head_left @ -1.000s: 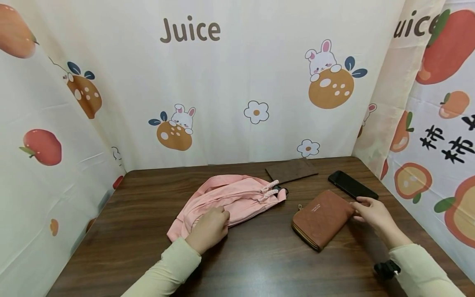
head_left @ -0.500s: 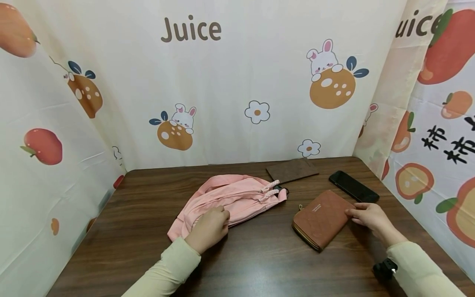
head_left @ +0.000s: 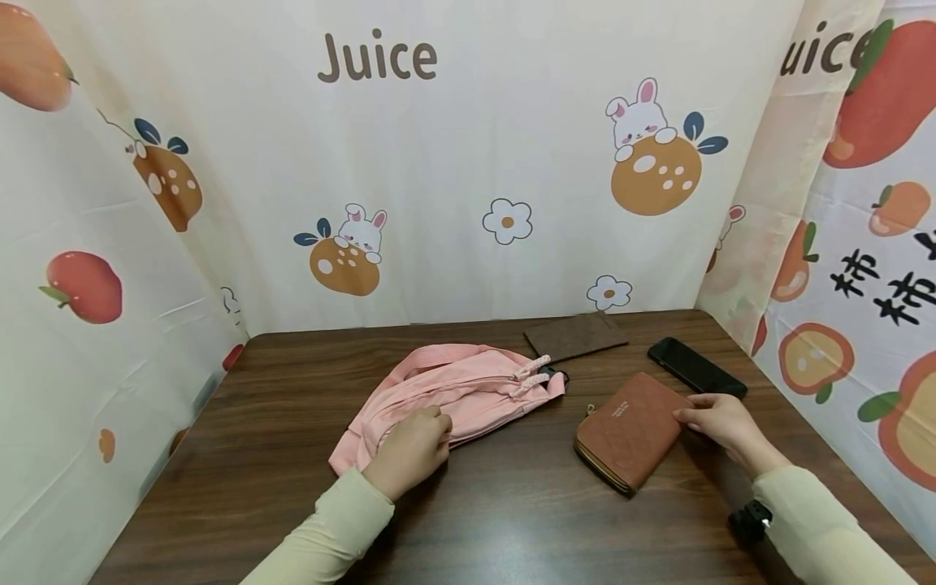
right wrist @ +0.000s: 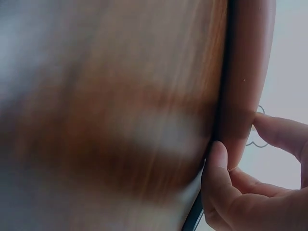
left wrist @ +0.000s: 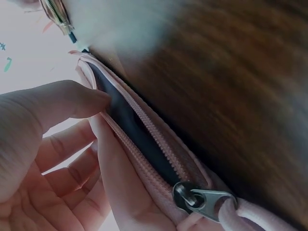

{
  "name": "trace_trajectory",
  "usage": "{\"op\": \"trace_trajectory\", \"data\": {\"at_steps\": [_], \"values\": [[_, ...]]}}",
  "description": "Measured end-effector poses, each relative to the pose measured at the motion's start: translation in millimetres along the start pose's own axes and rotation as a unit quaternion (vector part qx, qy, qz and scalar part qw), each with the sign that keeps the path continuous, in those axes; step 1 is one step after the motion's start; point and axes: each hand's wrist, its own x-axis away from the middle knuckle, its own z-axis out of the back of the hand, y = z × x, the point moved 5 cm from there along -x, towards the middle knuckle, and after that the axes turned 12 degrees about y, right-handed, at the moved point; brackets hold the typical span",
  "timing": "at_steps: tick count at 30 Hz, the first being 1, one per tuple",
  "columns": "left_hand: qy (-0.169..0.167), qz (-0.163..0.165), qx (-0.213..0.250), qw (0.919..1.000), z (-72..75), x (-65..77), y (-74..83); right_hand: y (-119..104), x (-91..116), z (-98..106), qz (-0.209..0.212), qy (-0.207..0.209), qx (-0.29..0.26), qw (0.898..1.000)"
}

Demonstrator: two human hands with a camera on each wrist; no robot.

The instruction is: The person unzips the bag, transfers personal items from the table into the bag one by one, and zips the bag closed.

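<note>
A pink waist bag (head_left: 468, 382) lies on the table, left of centre. My left hand (head_left: 413, 451) holds its near side. In the left wrist view the bag's zip is undone along a dark-lined opening (left wrist: 130, 130); my thumb (left wrist: 72, 98) lies over one edge, fingers behind the fabric. The zip's metal slider (left wrist: 192, 197) sits at the lower end. To the right, a brown quilted zip wallet (head_left: 632, 435) lies logo side up. My right hand (head_left: 731, 426) pinches its right edge, thumb on top. In the right wrist view fingers grip the wallet's smooth edge (right wrist: 245, 62).
A black phone (head_left: 696, 367) lies behind my right hand, near the table's right edge. A flat dark brown piece (head_left: 578, 335) lies at the back. Printed curtains (head_left: 453, 162) stand behind and at both sides of the wooden table (head_left: 497, 520).
My right hand has moved slightly left and now pinches the wallet's right edge. The wallet has shifted very slightly. The left hand and bag stay as they were.
</note>
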Motion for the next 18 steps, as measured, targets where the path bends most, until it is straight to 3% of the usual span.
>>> {"op": "trace_trajectory", "data": {"at_steps": [18], "values": [[0.007,-0.001,0.004,1.0000,2.1,-1.1,0.2,-12.1,-12.5,-9.1,0.027,-0.004,0.013,1.000]]}}
